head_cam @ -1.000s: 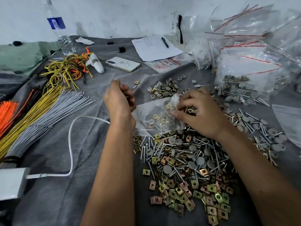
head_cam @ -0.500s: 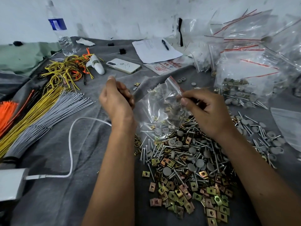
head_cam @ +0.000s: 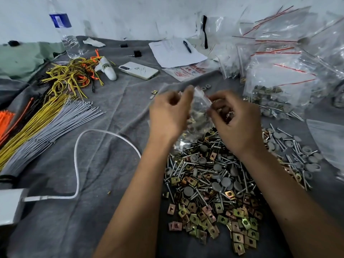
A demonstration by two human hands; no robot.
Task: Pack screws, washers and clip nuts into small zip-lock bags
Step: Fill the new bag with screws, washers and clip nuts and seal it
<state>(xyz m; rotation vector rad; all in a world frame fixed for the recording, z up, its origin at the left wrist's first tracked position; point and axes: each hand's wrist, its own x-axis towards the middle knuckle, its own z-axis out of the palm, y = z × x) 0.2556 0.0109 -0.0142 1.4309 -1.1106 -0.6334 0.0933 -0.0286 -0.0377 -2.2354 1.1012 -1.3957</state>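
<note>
A small clear zip-lock bag [head_cam: 199, 116] with a red seal line hangs upright between my hands, holding screws, washers and clip nuts. My left hand [head_cam: 169, 114] pinches its top edge on the left. My right hand [head_cam: 236, 120] pinches the top on the right, by the red strip. Under the bag lies a heap of screws [head_cam: 210, 174] mixed with grey washers [head_cam: 217, 186]. Gold clip nuts [head_cam: 219, 220] spread toward me from that heap.
Filled zip-lock bags [head_cam: 279, 84] pile up at the back right. More screws and washers [head_cam: 297, 155] lie to the right. On the grey cloth are a phone [head_cam: 138, 70], paper with a pen [head_cam: 176, 53], a water bottle [head_cam: 65, 32], wire bundles [head_cam: 46, 116] and a white cable [head_cam: 77, 164].
The bag rose off the heap and now hangs upright. Both hands lifted and came together at its top edge.
</note>
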